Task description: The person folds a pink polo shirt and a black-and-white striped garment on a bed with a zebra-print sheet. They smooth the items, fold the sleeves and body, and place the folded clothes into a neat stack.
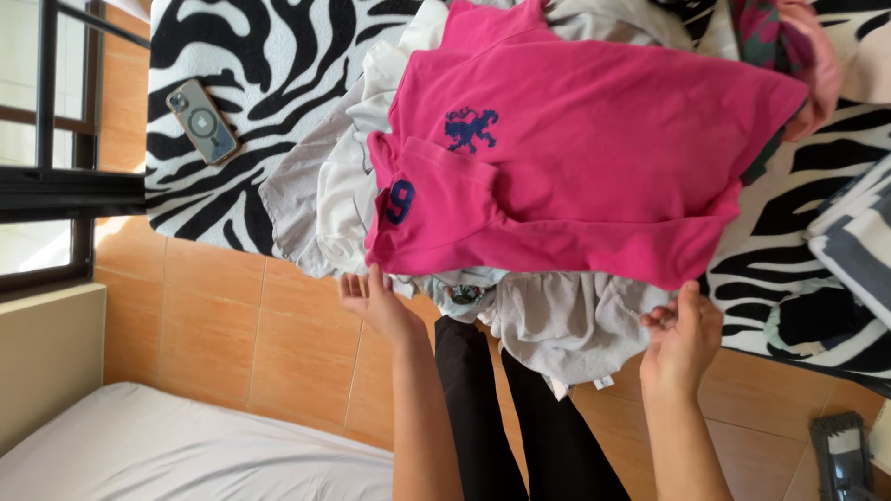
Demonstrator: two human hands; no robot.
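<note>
A bright pink polo shirt [594, 158] with a dark blue emblem lies spread flat on a heap of white and grey clothes [557, 320]. The heap rests on a bed with a black and white zebra-patterned cover [241, 56]. My left hand [371, 301] is open at the shirt's near edge, its fingertips just under the folded sleeve. My right hand [682, 329] is open too, its fingertips touching the near corner of the shirt's hem. Neither hand holds anything. My legs in black trousers [520, 417] show between my arms.
A phone [202, 121] in a clear case lies on the cover to the left. A grey and white striped folded cloth [858, 241] sits at the right. The floor has orange tiles [232, 325]. A white mattress [186, 445] is lower left, a window frame [56, 176] far left.
</note>
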